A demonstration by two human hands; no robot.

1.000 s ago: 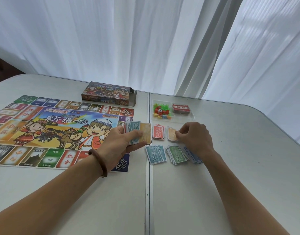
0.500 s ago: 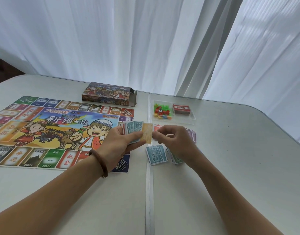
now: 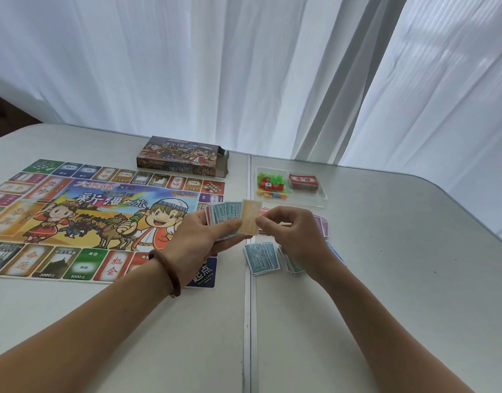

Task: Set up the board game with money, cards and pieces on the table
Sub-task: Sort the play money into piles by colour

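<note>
your right hand (image 3: pixel 293 234) is covering most of the green notes (image 3: pixel 296 266) and purple notes (image 3: pixel 322 225). your left hand (image 3: pixel 198 239) is hiding a corner of the board (image 3: pixel 74 217), which is running off the left edge. the pieces (image 3: pixel 271 188) in the tray (image 3: pixel 323 198) are showing too small to tell apart.

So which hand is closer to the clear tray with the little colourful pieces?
Right. The right hand is just in front of the clear tray, pinching the yellow note. The left hand is farther left, over the board's edge, holding the fanned notes.
</note>
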